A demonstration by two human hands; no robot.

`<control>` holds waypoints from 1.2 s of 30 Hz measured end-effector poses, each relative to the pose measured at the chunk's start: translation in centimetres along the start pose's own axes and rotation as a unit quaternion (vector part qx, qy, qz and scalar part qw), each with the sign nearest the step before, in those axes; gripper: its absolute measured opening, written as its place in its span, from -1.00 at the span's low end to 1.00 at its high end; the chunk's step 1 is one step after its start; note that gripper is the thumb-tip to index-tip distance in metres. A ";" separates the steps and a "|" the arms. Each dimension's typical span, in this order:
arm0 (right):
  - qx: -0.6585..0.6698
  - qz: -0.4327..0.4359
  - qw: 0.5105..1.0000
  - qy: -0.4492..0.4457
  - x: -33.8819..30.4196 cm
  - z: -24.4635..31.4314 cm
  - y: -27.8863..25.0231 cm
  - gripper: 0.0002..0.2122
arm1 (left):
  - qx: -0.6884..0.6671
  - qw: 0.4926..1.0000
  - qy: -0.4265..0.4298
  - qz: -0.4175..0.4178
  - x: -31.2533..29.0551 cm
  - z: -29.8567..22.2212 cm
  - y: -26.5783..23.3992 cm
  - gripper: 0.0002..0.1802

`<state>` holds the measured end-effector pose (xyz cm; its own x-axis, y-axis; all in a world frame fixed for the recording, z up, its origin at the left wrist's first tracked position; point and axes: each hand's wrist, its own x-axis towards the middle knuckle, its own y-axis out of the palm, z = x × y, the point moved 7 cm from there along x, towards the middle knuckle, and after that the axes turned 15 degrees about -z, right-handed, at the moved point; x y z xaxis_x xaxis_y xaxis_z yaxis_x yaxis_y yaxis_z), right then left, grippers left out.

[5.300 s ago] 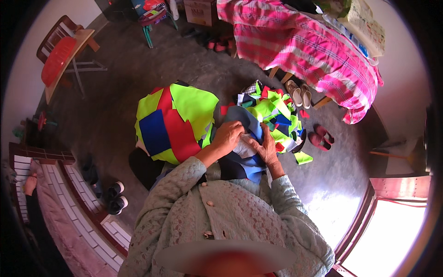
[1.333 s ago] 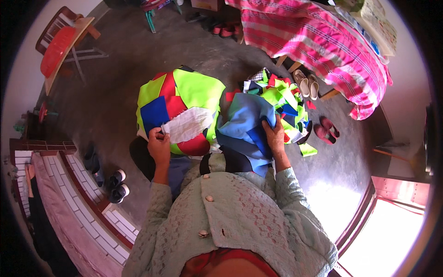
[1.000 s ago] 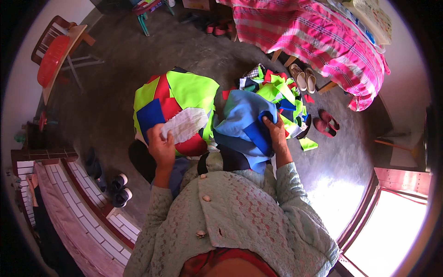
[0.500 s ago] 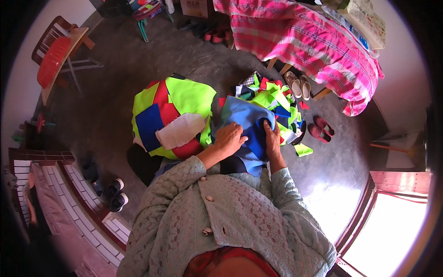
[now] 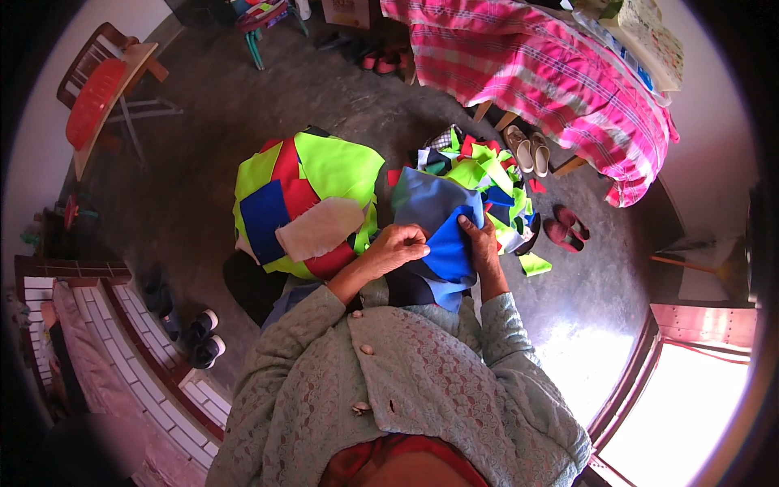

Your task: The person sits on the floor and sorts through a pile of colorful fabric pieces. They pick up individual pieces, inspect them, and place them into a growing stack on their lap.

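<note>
Head view, royal blue cloth (image 5: 451,250): over the lap, between the 2 hands, lying on a lighter blue cloth (image 5: 438,189).
Long axis: from the upper right, beside the right thumb, down and slightly left toward the body.
Pointing: upper corner aims away from the person and to the right.
Right hand (image 5: 485,250): thumb on top, pinching the royal blue cloth near its right edge; other fingers mostly hidden.
Left hand (image 5: 393,250): fingers curled, tips drawn close at the cloth's left edge; cannot tell whether they pinch it.
Cloth edges: left edge slants down to the left fingertips; right edge runs along the right hand.
Left neighbour: lime, red and blue bundle (image 5: 341,162), with 1 pale cloth piece (image 5: 322,227) on it, tilted up to the right.
Right neighbour: scrap pile (image 5: 489,172), just past the lighter blue cloth.
Room: grey floor (image 5: 203,122) stretches beyond the bundle; 2 dark pink shoes (image 5: 565,229) stand right of the pile.
</note>
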<state>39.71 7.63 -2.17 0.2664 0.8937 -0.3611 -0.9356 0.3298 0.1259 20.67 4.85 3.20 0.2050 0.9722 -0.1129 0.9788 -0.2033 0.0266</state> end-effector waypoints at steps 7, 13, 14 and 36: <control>-0.013 -0.018 1.000 -0.019 0.9 -1.0 -0.1 -0.56 | -0.331 0.931 -0.142 -0.064 -1.3 1.2 -3.3 -0.91; -0.037 -0.028 0.998 -0.049 0.2 -0.3 0.4 -0.64 | -0.326 0.919 -0.183 -0.122 -1.7 4.7 -4.1 -0.79; -0.036 -0.033 0.997 -0.057 -0.1 0.0 0.3 -0.63 | -0.208 0.949 -0.179 -0.153 -2.1 3.6 -4.4 -0.75; -0.098 -0.060 0.982 -0.148 0.7 -0.1 -0.2 -0.64 | -0.211 0.823 0.066 -0.523 1.3 -10.2 -22.3 -0.56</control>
<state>40.06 8.17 -2.52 0.4052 0.9113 -0.0735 -0.9126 0.3983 -0.0926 -0.87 11.86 12.62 -0.7791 0.5986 -0.1861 0.5244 0.7851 0.3296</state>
